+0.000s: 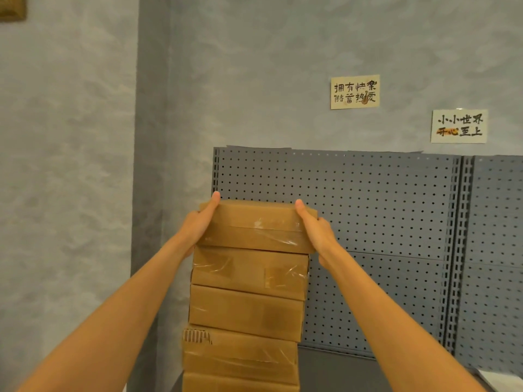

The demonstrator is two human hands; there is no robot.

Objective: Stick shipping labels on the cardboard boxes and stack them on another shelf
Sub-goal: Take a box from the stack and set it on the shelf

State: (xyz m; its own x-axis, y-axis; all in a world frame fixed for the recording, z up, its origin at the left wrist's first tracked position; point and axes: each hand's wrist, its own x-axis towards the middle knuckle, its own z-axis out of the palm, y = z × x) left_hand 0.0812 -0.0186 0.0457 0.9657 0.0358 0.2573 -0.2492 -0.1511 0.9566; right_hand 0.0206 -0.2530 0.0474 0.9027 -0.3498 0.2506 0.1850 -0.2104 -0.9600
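A tall stack of brown cardboard boxes (246, 312), sealed with clear tape, rises in front of me against a grey pegboard shelf back. The top box (254, 226) sits slightly skewed on the one below and overhangs it to the right. My left hand (202, 219) grips its left end, thumb stretched over the top edge. My right hand (314, 224) grips its right end the same way. No shipping label shows on the faces turned toward me.
The grey pegboard panel (382, 222) with slotted uprights (458, 250) stands behind and to the right of the stack. Two paper notes (355, 91) (458, 126) hang on the mottled blue-grey wall above it. A wall corner (152, 193) runs down at the left. A white sheet corner (498, 380) shows bottom right.
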